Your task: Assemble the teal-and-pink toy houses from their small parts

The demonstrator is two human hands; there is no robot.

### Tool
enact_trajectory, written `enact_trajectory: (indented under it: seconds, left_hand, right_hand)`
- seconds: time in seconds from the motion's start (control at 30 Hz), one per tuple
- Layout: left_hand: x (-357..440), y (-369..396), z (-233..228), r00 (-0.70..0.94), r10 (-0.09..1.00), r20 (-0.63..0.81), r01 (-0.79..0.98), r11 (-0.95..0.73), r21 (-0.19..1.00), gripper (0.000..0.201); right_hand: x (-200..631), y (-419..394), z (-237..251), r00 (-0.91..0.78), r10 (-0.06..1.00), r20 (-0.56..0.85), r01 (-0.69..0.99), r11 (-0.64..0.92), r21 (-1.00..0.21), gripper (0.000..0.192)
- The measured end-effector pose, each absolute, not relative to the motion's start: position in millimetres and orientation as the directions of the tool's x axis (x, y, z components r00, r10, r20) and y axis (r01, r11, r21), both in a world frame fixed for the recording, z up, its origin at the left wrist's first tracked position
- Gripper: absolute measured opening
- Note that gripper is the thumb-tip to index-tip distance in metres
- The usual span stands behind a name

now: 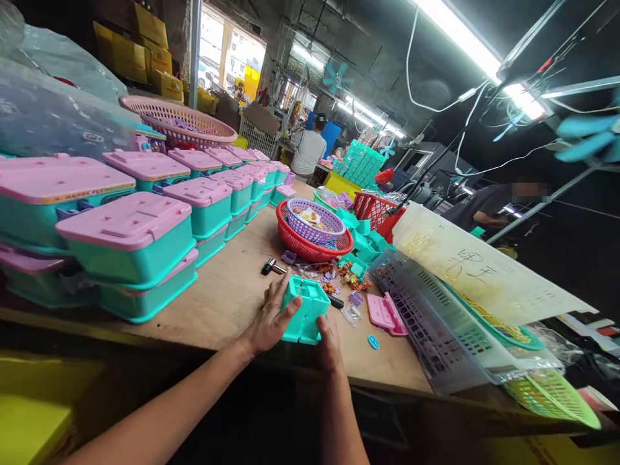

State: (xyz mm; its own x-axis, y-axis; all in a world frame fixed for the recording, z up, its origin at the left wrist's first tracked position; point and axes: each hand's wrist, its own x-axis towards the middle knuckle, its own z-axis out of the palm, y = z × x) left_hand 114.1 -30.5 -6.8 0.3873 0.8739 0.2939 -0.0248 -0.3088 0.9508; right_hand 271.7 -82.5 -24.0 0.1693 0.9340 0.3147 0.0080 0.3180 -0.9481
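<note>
Between both hands, near the table's front edge, is a turquoise plastic box part (306, 316). My left hand (274, 316) grips its left side, thumb pressed along the near face. On the opposite side my right hand (329, 342) closes around the right edge, its fingers partly hidden by the part. Just beyond lies a hammer-like tool with a dark metal head (272, 266). A black handle (335, 301) shows right of the box part. Small orange and purple pieces (349, 274) are scattered behind it. A pink lid (385, 313) and a blue oval piece (373, 342) lie to the right.
Stacked turquoise boxes with pink lids (130, 223) line the table's left side. A purple basket (317, 219) sits inside a red basket (314, 248). Turquoise parts (371, 242) pile behind. A clear crate (426, 329) borders the right. Two other people (310, 152) work farther back.
</note>
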Motion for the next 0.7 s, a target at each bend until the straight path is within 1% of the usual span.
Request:
enact_trajectory:
  seconds: [0.07,0.13,0.23,0.33,0.43,0.53,0.63,0.7]
  left_hand:
    - [114,-31,-5,0.381,0.885,0.267,0.016,-0.296,0.955,0.069]
    - [114,-33,-2,0.389,0.887,0.249,0.021,-0.279,0.96,0.067]
    - [116,-36,4,0.387,0.887,0.253,-0.037,-0.259,0.965,0.068]
    - [118,-38,8,0.35,0.901,0.254,-0.104,-0.232,0.967,0.067]
    - [120,-40,10,0.311,0.918,0.248,-0.172,-0.202,0.964,0.064]
    - [121,-41,11,0.324,0.914,0.244,-0.242,-0.169,0.955,0.062]
    - [122,-43,14,0.333,0.909,0.252,-0.264,-0.167,0.95,0.061]
    - [123,-45,15,0.325,0.909,0.26,-0.26,-0.178,0.949,0.061]
  right_hand:
    - [270,-82,-21,0.186,0.925,0.33,0.048,0.327,-0.944,0.069]
    - [269,-82,-21,0.195,0.923,0.333,0.049,0.33,-0.943,0.071]
    - [269,-83,-25,0.205,0.924,0.323,0.029,0.324,-0.946,0.069]
    - [269,-83,-29,0.214,0.92,0.329,0.057,0.325,-0.944,0.066]
    - [270,-84,-28,0.2,0.918,0.342,0.072,0.334,-0.94,0.07]
    - [269,-85,-24,0.2,0.908,0.369,0.105,0.355,-0.929,0.074]
    - [269,-87,-22,0.237,0.893,0.382,0.123,0.362,-0.924,0.07]
    - [269,-88,-21,0.257,0.893,0.37,0.107,0.355,-0.929,0.071]
